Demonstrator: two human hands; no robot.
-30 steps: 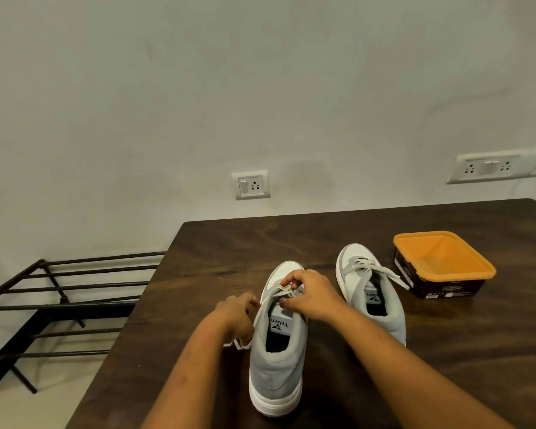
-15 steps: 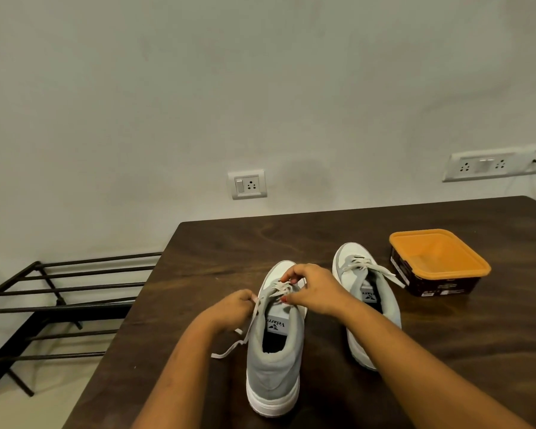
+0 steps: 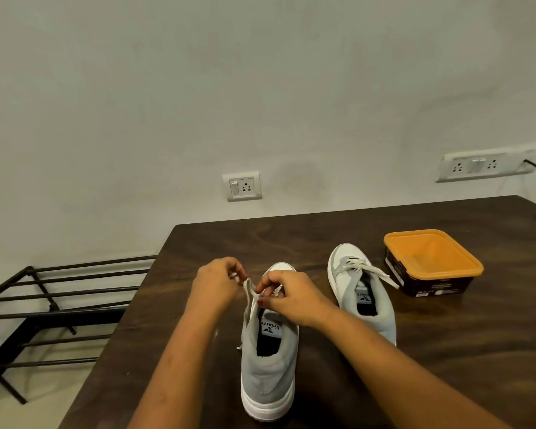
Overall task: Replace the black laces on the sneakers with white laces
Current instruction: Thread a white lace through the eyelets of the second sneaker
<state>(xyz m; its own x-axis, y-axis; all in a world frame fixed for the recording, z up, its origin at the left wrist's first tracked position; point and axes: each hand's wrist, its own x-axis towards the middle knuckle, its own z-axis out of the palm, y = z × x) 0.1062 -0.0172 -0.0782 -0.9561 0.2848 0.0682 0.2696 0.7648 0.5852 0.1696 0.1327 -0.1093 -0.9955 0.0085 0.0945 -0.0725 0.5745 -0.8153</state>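
Two hands work the near sneaker [image 3: 268, 360] on my table [image 3: 446, 351]: left hand [image 3: 216, 281] pinches the white lace [image 3: 250, 300] end, right hand [image 3: 290, 297] pinches it at the eyelets. I judge the lace soft, light and limp, best gripped near its stiff tip; the shoe should stay put.

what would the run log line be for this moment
stage: lacing near sneaker | left hand: pinching white lace | right hand: gripping lace at eyelets | far sneaker: white-laced | orange tub: untouched
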